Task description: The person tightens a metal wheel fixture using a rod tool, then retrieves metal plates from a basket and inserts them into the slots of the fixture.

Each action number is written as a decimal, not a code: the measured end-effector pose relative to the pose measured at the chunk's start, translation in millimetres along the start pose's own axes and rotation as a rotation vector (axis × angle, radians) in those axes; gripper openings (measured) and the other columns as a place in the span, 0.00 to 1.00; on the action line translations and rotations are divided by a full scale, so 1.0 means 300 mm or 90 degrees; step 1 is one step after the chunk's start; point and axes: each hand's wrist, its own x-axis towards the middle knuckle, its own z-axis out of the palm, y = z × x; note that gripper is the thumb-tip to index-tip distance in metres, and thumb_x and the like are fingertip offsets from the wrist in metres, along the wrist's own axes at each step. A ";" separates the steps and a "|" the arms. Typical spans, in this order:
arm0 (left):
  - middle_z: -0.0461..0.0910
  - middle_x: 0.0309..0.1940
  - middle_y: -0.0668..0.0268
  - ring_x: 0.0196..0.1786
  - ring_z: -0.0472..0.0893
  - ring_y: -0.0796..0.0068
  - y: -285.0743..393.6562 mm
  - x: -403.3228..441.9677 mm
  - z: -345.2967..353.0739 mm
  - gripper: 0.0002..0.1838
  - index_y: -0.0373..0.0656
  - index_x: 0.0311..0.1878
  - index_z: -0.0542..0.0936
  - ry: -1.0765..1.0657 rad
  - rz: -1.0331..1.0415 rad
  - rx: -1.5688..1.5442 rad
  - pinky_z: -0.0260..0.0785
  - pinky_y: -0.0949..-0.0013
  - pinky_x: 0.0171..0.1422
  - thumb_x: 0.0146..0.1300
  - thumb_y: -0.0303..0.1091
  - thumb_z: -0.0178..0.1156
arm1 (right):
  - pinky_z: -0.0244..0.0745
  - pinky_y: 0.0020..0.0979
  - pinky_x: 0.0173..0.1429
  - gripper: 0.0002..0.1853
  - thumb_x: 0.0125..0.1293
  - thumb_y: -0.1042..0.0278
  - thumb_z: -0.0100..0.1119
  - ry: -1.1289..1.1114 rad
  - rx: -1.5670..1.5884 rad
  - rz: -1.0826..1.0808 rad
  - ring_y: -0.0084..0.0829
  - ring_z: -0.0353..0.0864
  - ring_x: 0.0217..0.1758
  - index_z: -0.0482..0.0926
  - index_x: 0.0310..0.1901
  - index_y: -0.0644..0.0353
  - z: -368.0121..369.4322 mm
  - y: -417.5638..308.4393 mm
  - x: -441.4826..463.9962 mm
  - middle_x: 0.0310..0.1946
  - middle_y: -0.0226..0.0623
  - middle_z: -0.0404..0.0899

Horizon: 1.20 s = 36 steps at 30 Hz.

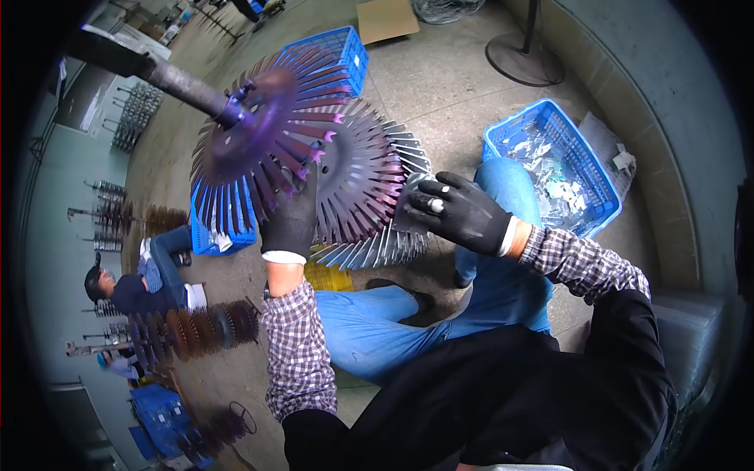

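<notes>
"Watching those hands, what matters most?"

"Even support, I'd judge. The left hand [289,224] is at the near blades of the purple disc [263,129]; its fingertips are hidden, so I can't tell whether they grip. The right hand [463,212] has its fingers bent over a grey piece [410,206], pinching it by the right edge of the grey disc [338,169]. A light, flat hold there should spare the thin blades from bending."

"And the containers?"

"To the right, beside the knee, the blue basket [589,149] holds a loose heap of shiny, pale scraps [573,200]. Another blue crate [357,63] stands beyond the discs, its contents mostly hidden. On the left, the smaller blue crate [203,235] shows a few pale pieces; blades cover the rest."
</notes>
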 end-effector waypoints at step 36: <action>0.79 0.69 0.36 0.54 0.86 0.50 -0.070 -0.021 0.088 0.42 0.59 0.89 0.62 0.044 0.106 0.248 0.85 0.56 0.57 0.71 0.34 0.60 | 0.71 0.19 0.36 0.09 0.82 0.66 0.63 0.357 0.854 0.725 0.15 0.75 0.31 0.88 0.49 0.62 0.058 0.041 0.087 0.33 0.28 0.86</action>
